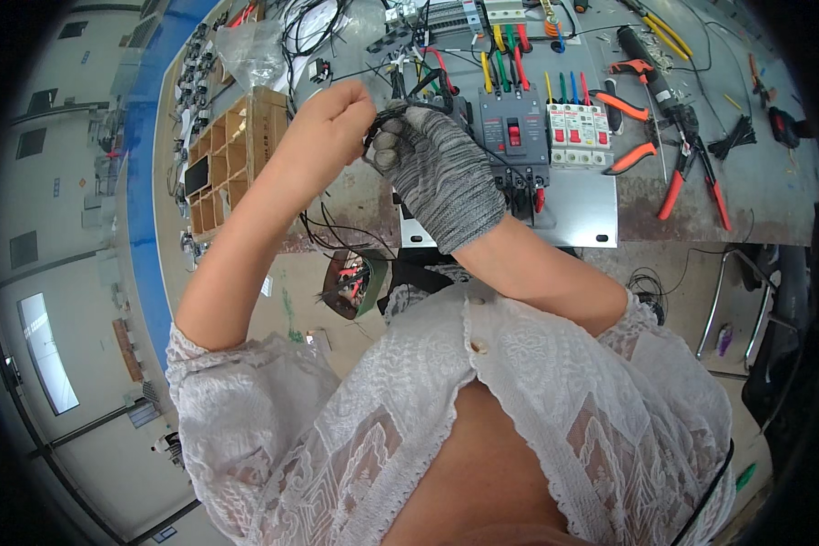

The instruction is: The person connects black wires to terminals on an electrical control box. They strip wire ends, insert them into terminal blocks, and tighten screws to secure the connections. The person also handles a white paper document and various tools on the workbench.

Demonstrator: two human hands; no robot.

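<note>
My bare left hand (341, 118) is closed in a pinch; what lies between its fingertips is hidden. Right beside it, my right hand (441, 168), in a grey knitted glove, has its fingers curled round a bundle of black wires (379, 121). Both hands are above the left side of a metal mounting plate (573, 202). A large dark grey circuit breaker (490, 123) with a red toggle stands on the plate, just right of the glove. Next to it is a row of small white breakers (578, 123) with red switches. Yellow, green and red wires enter both from above.
A wooden compartment box (266, 127) stands left on the bench. Pliers with orange handles (630, 159), red-handled cutters (672, 198) and black cable ties (733, 138) lie right. Below the bench edge is a bin (373, 289) with scraps. Black wires (332, 227) hang over the edge.
</note>
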